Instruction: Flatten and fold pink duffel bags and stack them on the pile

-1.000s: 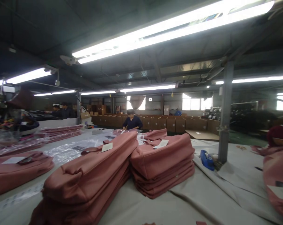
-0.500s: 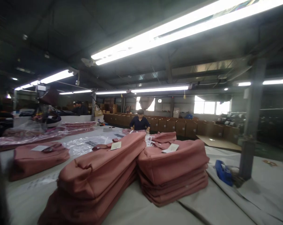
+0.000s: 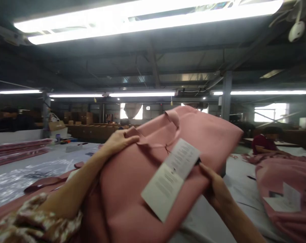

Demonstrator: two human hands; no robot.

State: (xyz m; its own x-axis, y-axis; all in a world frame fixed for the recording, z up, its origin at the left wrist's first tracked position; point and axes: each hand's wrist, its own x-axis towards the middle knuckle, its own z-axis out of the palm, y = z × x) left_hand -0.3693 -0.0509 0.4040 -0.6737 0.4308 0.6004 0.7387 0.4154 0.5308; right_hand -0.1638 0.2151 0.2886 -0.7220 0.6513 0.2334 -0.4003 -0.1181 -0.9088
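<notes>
- Head view, centre of the frame: a large pink fabric bag (image 3: 135, 175) with a looped pink strap (image 3: 177, 123) is held up at a tilt, well above the pale covered table (image 3: 236, 179), and fills much of the lower middle.
- Head view, left of centre: the person's left hand (image 3: 119, 140) grips the bag's upper left edge, thumb in front; the forearm rises from a brown-and-white patterned sleeve (image 3: 39, 219) at lower left.
- Head view, right of centre: the person's right hand (image 3: 215, 184) is narrowed onto the bag's right side, a digit at a small black label (image 3: 198, 162); its other fingers are partly hidden.
- Head view, on the bag's front: a folded white card tag (image 3: 170, 180) with small print, too blurred to read, hangs slantwise between the hands.
- Head view, left side: crinkled clear plastic (image 3: 59, 168) lies near a flat stack of plastic-wrapped pink goods (image 3: 18, 150).
- Head view, lower right: more pink fabric bags (image 3: 289, 172) lie near a person in a dark red top (image 3: 264, 145).
- Head view, top: a long bright tube light (image 3: 148, 20) spans the frame.
</notes>
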